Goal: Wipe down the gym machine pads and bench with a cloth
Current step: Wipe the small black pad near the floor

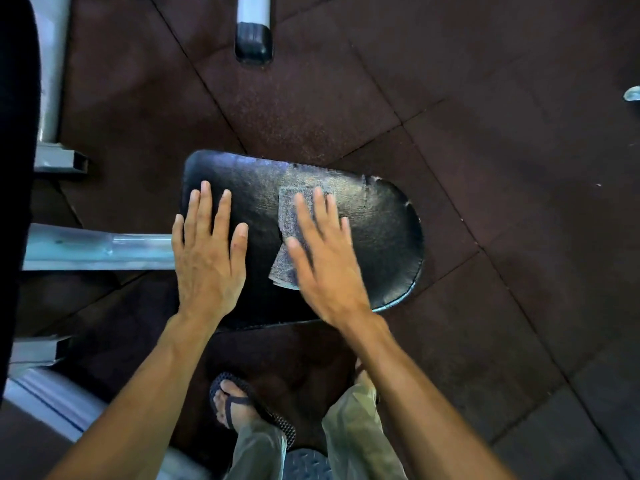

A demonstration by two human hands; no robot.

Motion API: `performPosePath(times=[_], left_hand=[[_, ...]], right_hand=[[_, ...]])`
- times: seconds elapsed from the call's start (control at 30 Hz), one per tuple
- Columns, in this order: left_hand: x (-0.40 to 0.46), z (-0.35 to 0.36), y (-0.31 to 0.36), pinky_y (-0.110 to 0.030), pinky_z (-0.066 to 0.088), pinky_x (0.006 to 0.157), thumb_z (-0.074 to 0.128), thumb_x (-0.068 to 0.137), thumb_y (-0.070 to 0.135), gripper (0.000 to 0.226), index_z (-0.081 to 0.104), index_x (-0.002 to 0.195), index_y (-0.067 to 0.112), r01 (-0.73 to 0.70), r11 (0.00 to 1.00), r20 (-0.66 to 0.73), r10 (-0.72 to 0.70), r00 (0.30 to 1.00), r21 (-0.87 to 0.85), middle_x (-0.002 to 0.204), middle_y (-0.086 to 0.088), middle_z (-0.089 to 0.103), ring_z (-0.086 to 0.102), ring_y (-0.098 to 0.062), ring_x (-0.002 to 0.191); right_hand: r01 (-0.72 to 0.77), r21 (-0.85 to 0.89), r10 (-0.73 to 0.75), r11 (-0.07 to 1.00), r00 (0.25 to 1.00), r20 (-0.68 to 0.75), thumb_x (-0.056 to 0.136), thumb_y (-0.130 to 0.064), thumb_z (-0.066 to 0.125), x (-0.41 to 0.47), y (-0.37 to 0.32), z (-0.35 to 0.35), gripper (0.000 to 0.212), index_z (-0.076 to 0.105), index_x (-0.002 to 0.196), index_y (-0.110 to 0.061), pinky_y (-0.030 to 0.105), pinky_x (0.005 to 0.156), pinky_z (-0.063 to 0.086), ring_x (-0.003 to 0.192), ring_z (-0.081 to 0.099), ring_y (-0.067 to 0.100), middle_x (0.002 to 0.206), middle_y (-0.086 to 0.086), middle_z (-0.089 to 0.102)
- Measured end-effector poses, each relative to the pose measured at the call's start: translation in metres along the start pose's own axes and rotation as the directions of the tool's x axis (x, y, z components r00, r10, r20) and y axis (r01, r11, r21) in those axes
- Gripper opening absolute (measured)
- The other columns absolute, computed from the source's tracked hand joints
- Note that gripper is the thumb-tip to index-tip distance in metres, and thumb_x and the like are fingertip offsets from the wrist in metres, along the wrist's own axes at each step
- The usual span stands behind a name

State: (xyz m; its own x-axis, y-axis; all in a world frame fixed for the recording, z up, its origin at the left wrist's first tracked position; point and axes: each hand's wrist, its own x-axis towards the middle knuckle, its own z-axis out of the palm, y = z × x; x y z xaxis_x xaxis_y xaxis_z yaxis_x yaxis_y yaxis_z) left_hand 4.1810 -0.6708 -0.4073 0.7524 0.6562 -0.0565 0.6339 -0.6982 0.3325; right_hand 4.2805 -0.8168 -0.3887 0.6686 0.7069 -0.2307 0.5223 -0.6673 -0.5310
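Bench [388,237]: black padded vinyl, creased, rounded at right end, long axis left to right, on pale metal frame [97,247]. Cloth [287,220]: grey, textured, folded, flat mid-bench under right hand [322,258], fingers spread. Left hand [207,251]: flat on bench, fingers apart. Floor [485,133]: dark rubber tiles.

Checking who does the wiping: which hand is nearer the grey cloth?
Right. The right hand lies flat on the grey cloth; the left hand rests beside it on the pad.
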Motion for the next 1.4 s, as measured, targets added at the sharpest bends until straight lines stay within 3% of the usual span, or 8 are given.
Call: performPosePath(times=[0.13,0.27,0.53,0.67,0.87,1.1,1.27,1.4], left_hand=[[0.005,-0.003,0.06,-0.048,0.016,0.123,0.026,0.102,0.037,0.053,0.034,0.15,0.016,-0.036,0.987,-0.049,0.029,0.998,-0.154,0.163,-0.007,0.023,0.018,-0.022,0.152],[-0.006,0.027,0.111,-0.049,0.016,0.124,0.02,0.105,0.035,0.053,0.015,0.156,0.02,-0.155,0.988,0.083,0.156,0.984,-0.025,0.166,-0.006,0.009,0.006,-0.022,0.154],[-0.002,-0.005,-0.005,-0.048,0.013,0.124,0.018,0.104,0.033,0.055,0.011,0.157,0.018,-0.178,0.979,0.153,0.162,0.975,0.1,0.166,-0.006,0.004,0.0,-0.024,0.154],[0.077,0.006,0.042,-0.049,0.011,0.125,0.015,0.103,0.033,0.056,0.016,0.155,0.012,-0.092,0.993,0.106,0.084,0.991,0.076,0.164,-0.013,0.012,0.006,-0.03,0.153],[-0.039,0.004,0.043,-0.048,0.02,0.123,0.021,0.104,0.032,0.057,0.007,0.157,0.016,-0.433,0.886,0.267,0.382,0.885,0.166,0.166,-0.008,0.005,0.002,-0.027,0.154],[0.07,-0.001,0.015,-0.051,0.016,0.123,0.01,0.103,0.033,0.058,0.014,0.155,0.01,-0.036,0.99,0.074,0.026,0.997,0.133,0.164,-0.018,0.009,0.007,-0.035,0.152],[-0.008,0.019,0.076,-0.045,0.013,0.125,0.013,0.105,0.037,0.057,0.001,0.157,0.015,-0.394,0.911,0.24,0.357,0.903,0.125,0.166,-0.009,-0.003,-0.003,-0.025,0.154],[-0.044,-0.005,0.004,-0.051,0.021,0.122,0.011,0.103,0.029,0.056,-0.001,0.156,0.017,-0.354,0.919,0.278,0.299,0.913,0.173,0.166,-0.009,-0.001,-0.001,-0.028,0.154]], right_hand=[[-0.157,-0.163,0.131,0.974,0.979,-0.156,0.103,-0.042,0.027,-0.007,0.061,-0.025,0.056,0.022,0.156,-0.024,0.053,0.123,0.007,0.154,0.002,0.026,0.166,0.003,0.01],[-0.156,-0.35,0.102,0.924,0.98,-0.168,0.104,-0.041,0.02,-0.011,0.075,-0.022,0.057,0.018,0.156,-0.018,0.047,0.124,0.01,0.153,0.006,0.026,0.166,0.006,0.011],[-0.194,-0.401,0.121,0.896,0.972,-0.2,0.104,-0.041,0.021,-0.011,0.072,-0.017,0.058,0.013,0.157,-0.02,0.046,0.125,0.009,0.154,0.004,0.025,0.166,0.006,0.008],[-0.187,-0.403,0.113,0.896,0.973,-0.2,0.104,-0.041,0.021,-0.01,0.073,-0.016,0.058,0.012,0.157,-0.021,0.045,0.124,0.008,0.154,0.004,0.024,0.166,0.005,0.008],[-0.175,-0.383,0.108,0.907,0.975,-0.192,0.103,-0.041,0.022,-0.013,0.074,-0.019,0.058,0.015,0.157,-0.021,0.044,0.124,0.008,0.154,0.004,0.023,0.166,0.004,0.009],[-0.193,-0.385,0.114,0.902,0.969,-0.219,0.103,-0.041,0.023,-0.011,0.072,-0.017,0.058,0.015,0.157,-0.021,0.044,0.124,0.007,0.154,0.006,0.024,0.166,0.005,0.009],[-0.173,-0.366,0.09,0.915,0.969,-0.231,0.103,-0.04,0.027,-0.013,0.076,-0.016,0.058,0.018,0.157,-0.02,0.045,0.124,0.01,0.153,0.007,0.023,0.165,0.005,0.012],[-0.178,-0.374,0.095,0.91,0.969,-0.23,0.103,-0.041,0.026,-0.013,0.075,-0.015,0.058,0.017,0.157,-0.02,0.044,0.125,0.009,0.154,0.005,0.023,0.166,0.004,0.01]])
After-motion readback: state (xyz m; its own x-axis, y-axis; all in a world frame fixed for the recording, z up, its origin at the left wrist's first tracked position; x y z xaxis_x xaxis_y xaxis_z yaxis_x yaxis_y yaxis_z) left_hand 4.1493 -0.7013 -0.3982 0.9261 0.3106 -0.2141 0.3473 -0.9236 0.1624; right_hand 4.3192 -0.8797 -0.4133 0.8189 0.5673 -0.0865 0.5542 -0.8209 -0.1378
